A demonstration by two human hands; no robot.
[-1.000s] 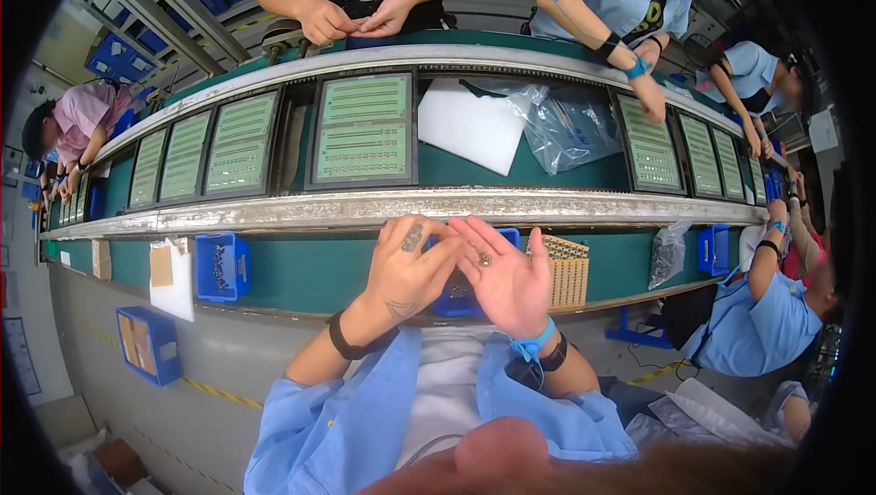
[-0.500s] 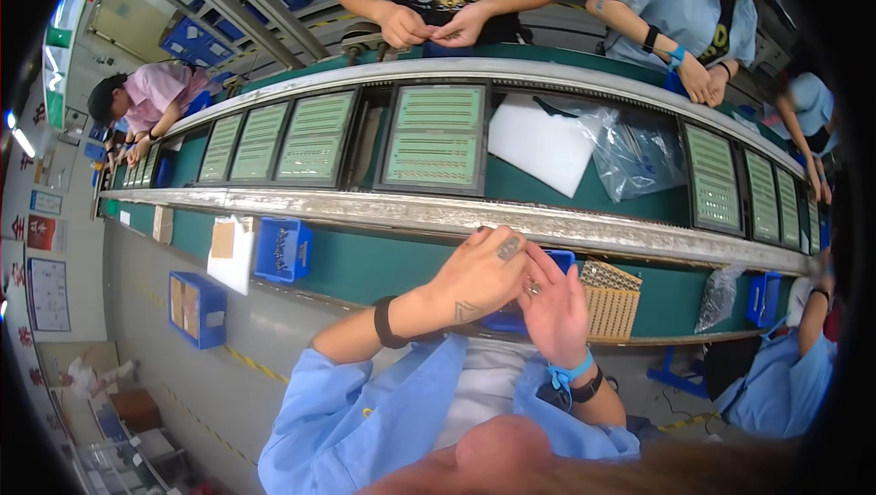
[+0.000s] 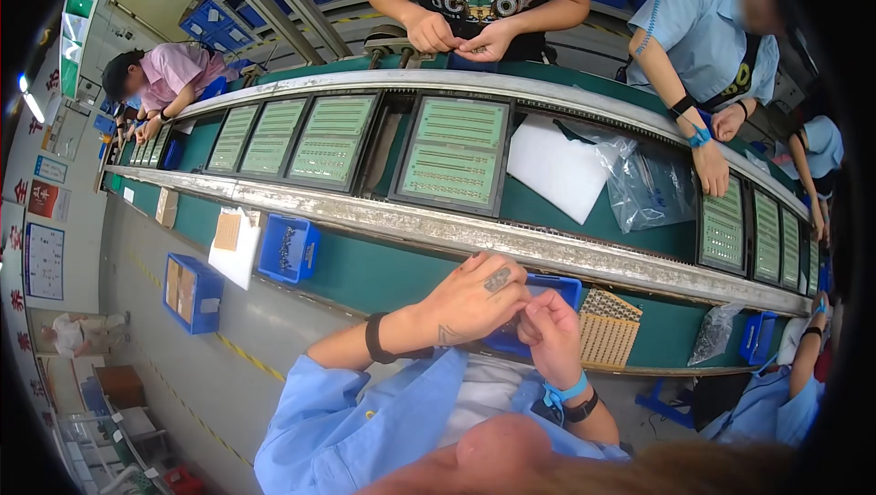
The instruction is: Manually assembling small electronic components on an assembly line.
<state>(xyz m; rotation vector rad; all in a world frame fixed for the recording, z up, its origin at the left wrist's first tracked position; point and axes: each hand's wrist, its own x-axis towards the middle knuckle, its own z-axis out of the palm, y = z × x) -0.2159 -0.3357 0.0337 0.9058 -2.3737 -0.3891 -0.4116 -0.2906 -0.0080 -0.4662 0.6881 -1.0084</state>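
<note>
My left hand [image 3: 484,294], a dark band at its wrist, is closed with the fingertips pinched and the thumb side toward my right hand. Against it, my right hand [image 3: 553,335] is closed too, its fingers curled in and its thumb and forefinger meeting the left fingertips. Whatever lies between the fingers is too small and covered to make out. Both hands are above a blue bin [image 3: 570,291], which they partly hide. Right of the bin lies a tan board with rows of small holes or parts [image 3: 609,331].
Beyond a metal rail [image 3: 401,219] stand framed green circuit panels [image 3: 453,148], a white foam sheet [image 3: 558,166] and a clear plastic bag [image 3: 643,187]. A second blue bin [image 3: 288,249] with dark parts is at left. Co-workers' hands [image 3: 461,41] work across the line; another person's hand [image 3: 711,169] touches a right panel.
My right hand has gone from an open palm with small metal parts to curled, pinching fingers. Both hands appear slightly lower. A co-worker's hand at right has reached down to a panel.
</note>
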